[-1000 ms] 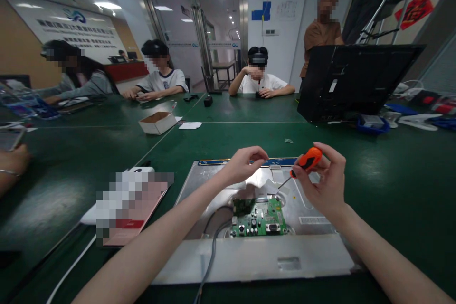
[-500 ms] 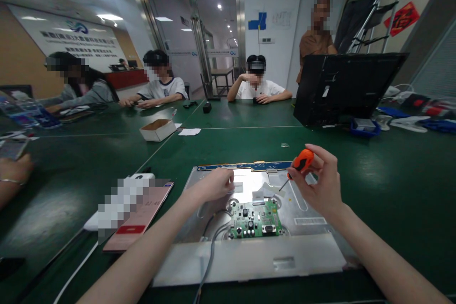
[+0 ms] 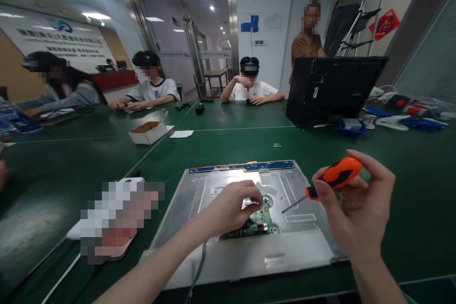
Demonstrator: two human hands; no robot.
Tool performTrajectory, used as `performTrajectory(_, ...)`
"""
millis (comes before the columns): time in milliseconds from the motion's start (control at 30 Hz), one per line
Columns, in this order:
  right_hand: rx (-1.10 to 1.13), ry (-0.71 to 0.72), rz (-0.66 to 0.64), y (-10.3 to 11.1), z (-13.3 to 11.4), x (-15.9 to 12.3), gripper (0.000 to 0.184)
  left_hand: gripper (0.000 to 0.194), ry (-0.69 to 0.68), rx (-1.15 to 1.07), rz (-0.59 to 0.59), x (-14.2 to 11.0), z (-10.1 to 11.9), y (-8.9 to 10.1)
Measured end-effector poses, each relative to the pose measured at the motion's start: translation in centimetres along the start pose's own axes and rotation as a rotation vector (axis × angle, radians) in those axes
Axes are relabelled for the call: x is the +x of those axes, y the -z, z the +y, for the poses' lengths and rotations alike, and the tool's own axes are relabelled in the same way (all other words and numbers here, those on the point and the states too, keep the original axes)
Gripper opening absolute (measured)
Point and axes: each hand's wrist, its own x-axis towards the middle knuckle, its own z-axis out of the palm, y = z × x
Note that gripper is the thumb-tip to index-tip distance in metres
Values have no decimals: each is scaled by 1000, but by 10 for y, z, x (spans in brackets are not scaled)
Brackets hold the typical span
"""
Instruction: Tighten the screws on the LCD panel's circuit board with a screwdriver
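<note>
A silver metal display panel (image 3: 228, 242) lies back-up on the green table in front of me. A small green circuit board (image 3: 258, 222) is mounted near its middle, with a grey cable (image 3: 197, 268) running off toward me. My left hand (image 3: 231, 206) is curled over the board, its fingertips pinching something I cannot make out at the board's top edge. My right hand (image 3: 356, 206) is raised to the right of the panel, wrapped around an orange-handled screwdriver (image 3: 335, 175) whose thin shaft points down-left, clear of the panel.
A blurred pinkish flat thing (image 3: 114, 218) lies left of the panel beside a white cable. A white cardboard box (image 3: 147, 132) and a paper slip sit farther back. A black monitor (image 3: 331, 88) stands at the right rear. Several people sit across the table; one stands.
My left hand has come down from above the panel's far edge onto the circuit board. My right hand with the screwdriver has moved right and nearer to me. My head has turned a little.
</note>
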Motion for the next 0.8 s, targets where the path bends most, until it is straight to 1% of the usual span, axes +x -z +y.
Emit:
performTrajectory(67,-6,-75,29,0,0,-2,57,13,-44,37,4,-1,12,-13)
performTrajectory(133,-13,-116,27,-1,4,-4,55,16,-76,107,4,-3,18,-25)
performTrajectory(233,-64,-138,-29,-2,13,-6,52,18,-98,196,-17,-5,17,-40)
performTrajectory(333,-96,-143,-75,-4,22,-5,49,17,-87,247,-6,-7,12,-50)
performTrajectory(533,-44,-147,-130,-12,33,-2,48,16,-64,277,42,-12,9,-62)
performTrajectory(667,-23,-149,-148,-15,35,-2,46,16,-67,296,95,-14,11,-66)
performTrajectory(800,-34,-144,-165,-16,39,-4,47,14,-71,339,94,-15,13,-68)
